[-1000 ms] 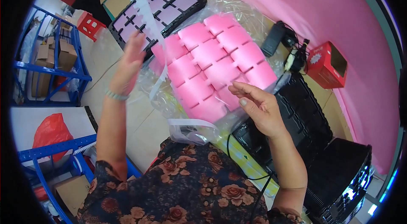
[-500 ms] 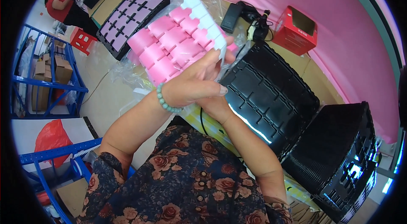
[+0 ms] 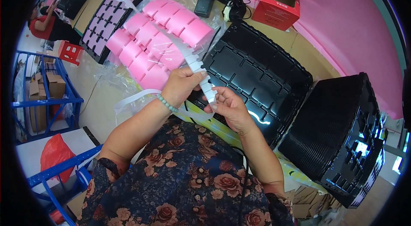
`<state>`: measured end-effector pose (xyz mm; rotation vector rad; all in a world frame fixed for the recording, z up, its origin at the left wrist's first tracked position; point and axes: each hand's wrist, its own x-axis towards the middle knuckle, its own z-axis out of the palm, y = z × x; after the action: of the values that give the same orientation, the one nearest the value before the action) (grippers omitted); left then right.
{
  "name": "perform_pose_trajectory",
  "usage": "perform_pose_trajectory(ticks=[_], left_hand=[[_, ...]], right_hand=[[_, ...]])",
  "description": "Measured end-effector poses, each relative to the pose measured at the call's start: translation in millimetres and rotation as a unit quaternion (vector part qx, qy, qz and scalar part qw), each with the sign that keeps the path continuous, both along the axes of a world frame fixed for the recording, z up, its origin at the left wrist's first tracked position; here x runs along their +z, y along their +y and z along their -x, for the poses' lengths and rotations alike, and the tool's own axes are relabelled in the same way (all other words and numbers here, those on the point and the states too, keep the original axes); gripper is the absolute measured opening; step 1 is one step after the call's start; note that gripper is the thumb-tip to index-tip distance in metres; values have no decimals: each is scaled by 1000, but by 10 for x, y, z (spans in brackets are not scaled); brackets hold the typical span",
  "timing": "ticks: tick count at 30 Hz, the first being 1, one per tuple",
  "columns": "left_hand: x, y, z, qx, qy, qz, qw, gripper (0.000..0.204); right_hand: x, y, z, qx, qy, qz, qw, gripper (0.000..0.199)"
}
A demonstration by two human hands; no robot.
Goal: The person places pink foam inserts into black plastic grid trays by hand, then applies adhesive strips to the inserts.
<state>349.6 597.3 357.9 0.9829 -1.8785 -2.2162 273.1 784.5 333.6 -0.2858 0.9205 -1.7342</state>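
Note:
A long white notched strip runs from the upper left down across the pink pieces to my hands. My left hand, with a green bead bracelet at the wrist, pinches it near its lower end. Just beyond, my right hand grips the strip's end between thumb and fingers. A thin whitish ribbon loops under my left wrist and toward my right hand; where it joins is hard to make out. Beneath and beyond my hands lie curved pink pieces in clear plastic. An open black tray sits beside my right hand.
A stack of black trays stands at the right. Behind are a red box, a black adapter and cables. A black tray with lilac pieces lies far left. Blue shelving and a person in red are farther left.
The strip has swung down to the left, and its lower end is now between both hands. My right hand has come out from behind my left one. The loose ribbon now shows.

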Motion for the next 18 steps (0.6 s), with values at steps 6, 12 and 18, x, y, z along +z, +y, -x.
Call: perform_pose_trajectory(ticks=[6, 12, 18], left_hand=[[24, -56, 37, 16, -10, -31, 999, 20], [-78, -166, 21, 82, -58, -101, 990, 21], [-44, -407, 30, 93, -51, -138, 985, 22]], right_hand=[[-84, -149, -4, -72, 117, -103, 985, 18], [200, -381, -58, -246, 526, -116, 806, 4], [-17, -586, 921, -273, 617, -271, 686, 2]])
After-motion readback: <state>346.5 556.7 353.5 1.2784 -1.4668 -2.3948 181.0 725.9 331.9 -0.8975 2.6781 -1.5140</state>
